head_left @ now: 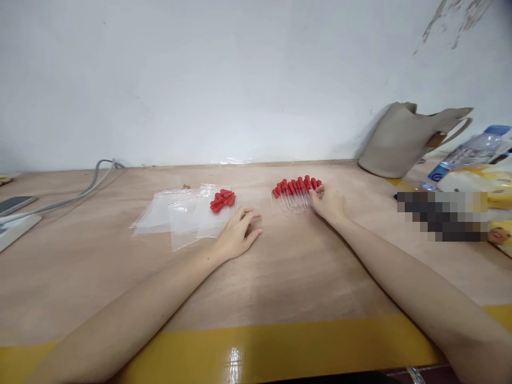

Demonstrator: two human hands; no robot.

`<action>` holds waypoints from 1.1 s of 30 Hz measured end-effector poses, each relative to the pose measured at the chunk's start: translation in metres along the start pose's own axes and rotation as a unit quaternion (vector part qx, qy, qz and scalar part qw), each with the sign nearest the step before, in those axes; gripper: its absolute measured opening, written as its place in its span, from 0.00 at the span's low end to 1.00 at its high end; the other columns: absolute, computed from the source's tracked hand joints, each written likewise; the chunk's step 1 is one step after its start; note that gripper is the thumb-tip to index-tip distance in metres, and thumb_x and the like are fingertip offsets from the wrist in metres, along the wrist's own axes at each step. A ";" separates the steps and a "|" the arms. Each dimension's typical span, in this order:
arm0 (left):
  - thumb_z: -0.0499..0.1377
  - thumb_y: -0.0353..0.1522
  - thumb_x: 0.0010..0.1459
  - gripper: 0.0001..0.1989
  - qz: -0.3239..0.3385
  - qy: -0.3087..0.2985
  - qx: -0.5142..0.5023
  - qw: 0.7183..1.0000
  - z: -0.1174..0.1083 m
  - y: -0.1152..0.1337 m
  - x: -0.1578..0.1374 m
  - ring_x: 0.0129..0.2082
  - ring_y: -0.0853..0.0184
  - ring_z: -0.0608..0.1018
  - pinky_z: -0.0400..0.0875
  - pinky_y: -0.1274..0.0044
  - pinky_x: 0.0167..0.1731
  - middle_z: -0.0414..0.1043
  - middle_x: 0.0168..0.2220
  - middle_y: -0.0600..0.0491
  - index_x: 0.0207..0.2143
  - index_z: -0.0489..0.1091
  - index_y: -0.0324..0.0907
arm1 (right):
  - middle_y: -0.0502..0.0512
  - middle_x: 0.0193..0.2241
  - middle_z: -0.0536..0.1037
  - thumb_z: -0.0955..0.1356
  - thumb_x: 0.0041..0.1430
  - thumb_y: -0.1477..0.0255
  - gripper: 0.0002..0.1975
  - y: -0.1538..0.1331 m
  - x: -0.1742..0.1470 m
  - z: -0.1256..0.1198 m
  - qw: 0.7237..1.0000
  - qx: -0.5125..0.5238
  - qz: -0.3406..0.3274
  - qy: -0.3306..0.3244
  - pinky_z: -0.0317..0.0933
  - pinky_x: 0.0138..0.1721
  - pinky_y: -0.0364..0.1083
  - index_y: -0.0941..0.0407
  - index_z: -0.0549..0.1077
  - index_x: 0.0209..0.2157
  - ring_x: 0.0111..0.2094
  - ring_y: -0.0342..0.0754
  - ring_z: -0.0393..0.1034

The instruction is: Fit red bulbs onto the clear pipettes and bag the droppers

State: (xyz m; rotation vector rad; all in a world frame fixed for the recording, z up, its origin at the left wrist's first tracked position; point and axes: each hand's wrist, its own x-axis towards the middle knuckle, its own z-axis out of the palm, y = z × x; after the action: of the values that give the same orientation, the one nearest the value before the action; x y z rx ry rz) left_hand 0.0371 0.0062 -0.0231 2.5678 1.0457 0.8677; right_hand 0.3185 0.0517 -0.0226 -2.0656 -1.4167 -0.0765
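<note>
My left hand [239,233] rests on the table with its fingers apart and nothing in them. Just beyond its fingertips lie thin clear tubes [250,198], faint against the wood. Left of these, a small heap of red rubber bulbs [222,200] sits on flat clear zip bags [186,210]. To the right is a row of glass droppers [294,189], slim clear tubes with red bulbs at their far ends. At the row's right end, my right hand [330,204] has its fingers closed on a dropper, whose tube is partly hidden by them.
A beige pitcher-shaped bag [404,138] leans by the wall at the right. Near it are a water bottle [464,157], a yellow bag [472,181] and a pixelated dark object [440,216]. A grey cable [90,186] and a phone [16,204] lie at the left.
</note>
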 end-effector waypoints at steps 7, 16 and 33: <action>0.53 0.33 0.57 0.15 -0.002 0.001 0.002 1.000 0.000 -0.001 0.000 0.34 0.68 0.71 0.70 0.71 0.37 0.60 0.46 0.47 0.48 0.62 0.43 | 0.59 0.30 0.75 0.59 0.56 0.62 0.15 0.007 0.002 0.004 1.000 -0.004 -0.013 0.018 0.56 0.34 0.49 0.57 0.69 0.36 0.33 0.54 0.68; 0.54 0.32 0.56 0.13 0.005 0.003 -0.003 1.000 0.001 0.001 0.000 0.31 0.69 0.71 0.69 0.72 0.36 0.62 0.44 0.48 0.45 0.64 0.42 | 0.57 0.31 0.76 0.61 0.56 0.64 0.12 -0.036 -0.026 -0.007 0.988 -0.003 -0.156 -0.012 0.55 0.30 0.46 0.55 0.72 0.32 0.32 0.51 0.69; 0.56 0.37 0.53 0.09 -0.116 0.143 0.301 0.936 -0.036 -0.056 0.012 0.37 0.59 0.69 0.61 0.69 0.37 0.67 0.33 0.49 0.33 0.73 0.44 | 0.67 0.34 0.76 0.63 0.54 0.73 0.12 -0.117 -0.031 0.016 0.963 -0.112 -0.139 -0.204 0.59 0.31 0.47 0.62 0.75 0.36 0.37 0.55 0.71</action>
State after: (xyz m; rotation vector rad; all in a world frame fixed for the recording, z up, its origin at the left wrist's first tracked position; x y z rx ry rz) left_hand -0.0090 0.0549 -0.0126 2.7326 1.9193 0.9970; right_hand 0.2001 0.0613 0.0060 -2.1297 -2.0282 0.0820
